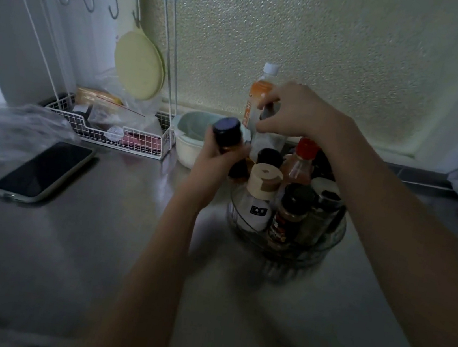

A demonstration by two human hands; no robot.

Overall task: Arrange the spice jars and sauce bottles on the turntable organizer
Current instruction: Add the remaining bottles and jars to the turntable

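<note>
Dim grey steel worktop (pixel 90 256) runs back to a pebbled frosted wall panel. 1 clear ribbed plastic turntable organizer (pixel 326 247) stands right of centre on it, crowded with bottles and jars. I count 6 lids among them for sure: 1 white bottle with a beige flip cap (pixel 261 196), 1 red-capped clear sauce bottle (pixel 300 163), 1 dark-lidded spice jar with a red label (pixel 290 212), 1 tall jar with a white-and-black lid (pixel 325 199), 1 black round cap (pixel 269 156) behind them, and further dark shapes too blurred to count.

2 hands work at it. The left hand (pixel 218 157) has its grip wrapped round 1 amber jar with a dark blue lid (pixel 227 134), held tilted just left of the organizer's rim. The right hand (pixel 293 111) has its grip closed on 1 dark bottle (pixel 268 112) at the organizer's back. 1 orange-labelled drink bottle with a white cap (pixel 256 94) stands behind.

Left lie 1 black smartphone (pixel 44 169), 1 white wire rack (pixel 125 140) and 1 pale green bowl (pixel 190 135).
</note>
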